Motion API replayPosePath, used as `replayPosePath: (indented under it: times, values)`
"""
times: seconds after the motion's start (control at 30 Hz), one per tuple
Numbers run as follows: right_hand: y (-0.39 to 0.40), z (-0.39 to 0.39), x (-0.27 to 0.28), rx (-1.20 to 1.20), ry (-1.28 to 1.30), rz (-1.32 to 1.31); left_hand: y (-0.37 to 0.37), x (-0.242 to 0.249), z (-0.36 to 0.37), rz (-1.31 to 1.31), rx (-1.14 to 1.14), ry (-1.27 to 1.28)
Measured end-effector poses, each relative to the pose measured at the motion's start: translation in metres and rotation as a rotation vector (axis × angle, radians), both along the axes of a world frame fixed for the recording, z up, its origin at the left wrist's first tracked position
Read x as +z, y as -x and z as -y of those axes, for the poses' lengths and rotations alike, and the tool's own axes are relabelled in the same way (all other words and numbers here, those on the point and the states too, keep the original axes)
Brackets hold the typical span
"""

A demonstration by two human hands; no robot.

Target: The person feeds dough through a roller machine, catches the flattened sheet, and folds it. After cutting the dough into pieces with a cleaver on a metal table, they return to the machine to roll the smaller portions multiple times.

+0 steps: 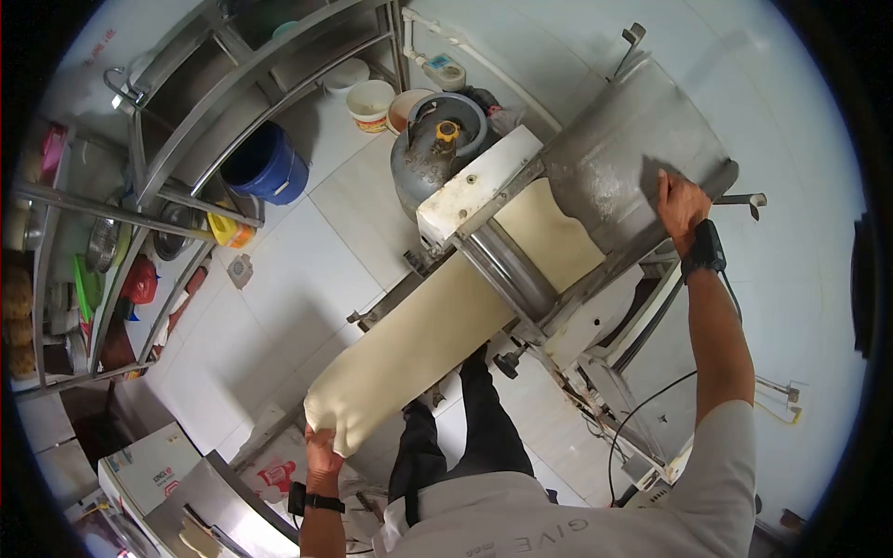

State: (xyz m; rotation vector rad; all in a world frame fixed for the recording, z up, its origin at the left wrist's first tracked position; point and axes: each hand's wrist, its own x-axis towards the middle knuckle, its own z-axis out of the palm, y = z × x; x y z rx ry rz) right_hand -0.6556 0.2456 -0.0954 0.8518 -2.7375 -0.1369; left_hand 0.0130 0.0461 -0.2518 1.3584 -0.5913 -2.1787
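Observation:
A long, pale sheet of dough [419,339] comes out of the rollers [510,272] of a dough sheeting machine and stretches down to the left. My left hand [323,451] pinches its near end, where the dough bunches into folds. More dough [551,232] lies on the far side of the rollers, at the foot of a sloping metal tray [642,139]. Up on that tray, at its right-hand rim, is my right hand [682,206], closed with the thumb up; part of its fingers is hidden.
Behind the machine's white side housing [479,184] stands a gas cylinder [437,153]. A blue bucket [265,163] sits by the metal shelving [242,70]. A black knob [509,363] juts out near my legs. Cables [619,428] hang at the lower right, and a white box [149,470] is lower left.

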Motion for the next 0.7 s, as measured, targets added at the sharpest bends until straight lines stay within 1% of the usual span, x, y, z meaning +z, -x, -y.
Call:
replayPosePath:
  times: [0.07, 0.17, 0.33, 0.4, 0.43, 0.53, 0.57, 0.6, 0.63, 0.67, 0.7]
  values:
    - [0.005, -0.002, -0.003, -0.011, -0.005, -0.001, -0.01, 0.007, 0.0, -0.032, -0.028, 0.056]
    - [-0.004, 0.001, 0.001, -0.011, 0.025, 0.0, -0.02, 0.03, 0.002, -0.013, 0.03, 0.044]
    - [-0.001, -0.002, -0.002, 0.002, 0.081, -0.023, -0.035, 0.064, 0.001, -0.027, -0.032, 0.107]
    - [-0.003, -0.001, 0.001, -0.005, 0.066, 0.023, -0.049, 0.074, -0.002, 0.125, -0.218, 0.432]
    - [-0.003, 0.001, 0.002, -0.013, 0.074, 0.021, -0.045, 0.086, 0.002, 0.065, 0.022, 0.052]
    - [-0.007, 0.001, 0.005, -0.051, 0.032, 0.036, -0.073, 0.097, 0.004, 0.104, -0.025, 0.071]
    - [-0.009, 0.001, 0.008, -0.033, 0.066, 0.046, -0.077, 0.088, 0.003, 0.157, -0.002, 0.189]
    - [-0.011, 0.001, 0.01, -0.015, 0.101, 0.056, -0.075, 0.096, 0.004, 0.155, -0.013, 0.195]
    - [-0.013, 0.0, 0.009, -0.03, 0.102, 0.056, -0.073, 0.116, 0.005, 0.134, -0.019, 0.158]
    - [-0.014, -0.002, 0.005, 0.011, 0.185, 0.03, -0.071, 0.138, 0.005, 0.113, -0.028, 0.121]
    - [-0.017, -0.003, 0.0, 0.053, 0.269, 0.002, -0.047, 0.165, 0.0, 0.129, -0.057, 0.152]
